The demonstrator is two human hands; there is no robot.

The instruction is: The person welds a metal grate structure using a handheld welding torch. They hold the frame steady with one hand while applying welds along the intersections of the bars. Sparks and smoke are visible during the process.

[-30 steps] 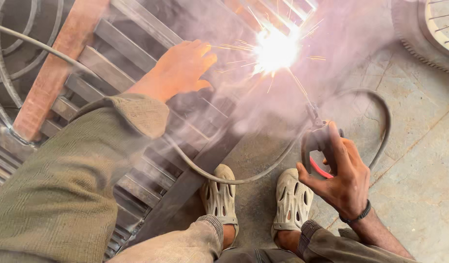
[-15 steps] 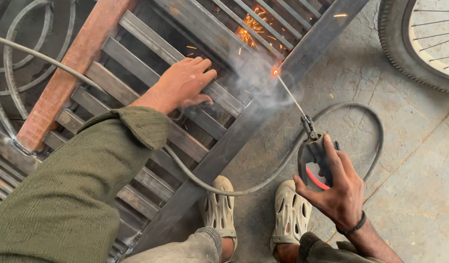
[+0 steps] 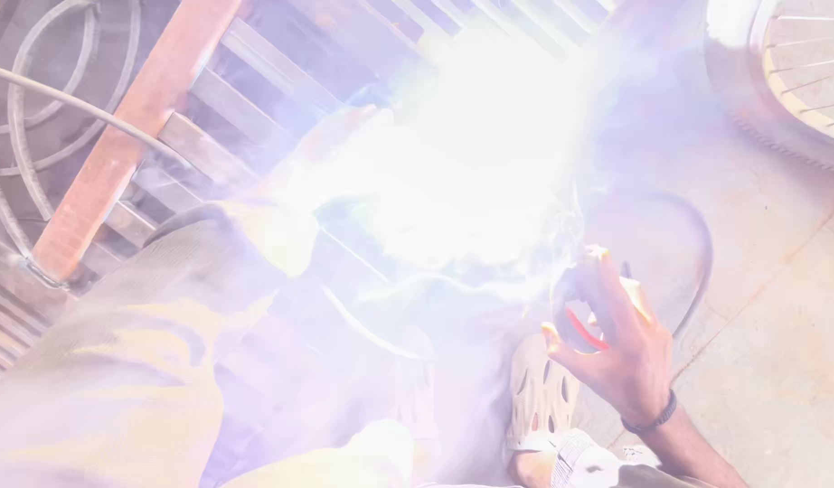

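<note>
A white welding flash washes out the middle of the view. My right hand is at the lower right, closed around a welding electrode holder with a red part; its rod runs up into the glare. My left hand shows only as a faint outline lying flat on the metal grille, at the end of my olive sleeve. The weld point itself is hidden by the light.
A rust-coloured bar crosses the grille on the left, with a thin cable over it. A spoked wheel stands at the top right. My pale sandal rests on the concrete floor.
The arc has flared from a small glow into a flash that blanks the centre. My right hand has moved slightly down with the holder. My left hand stays on the grille.
</note>
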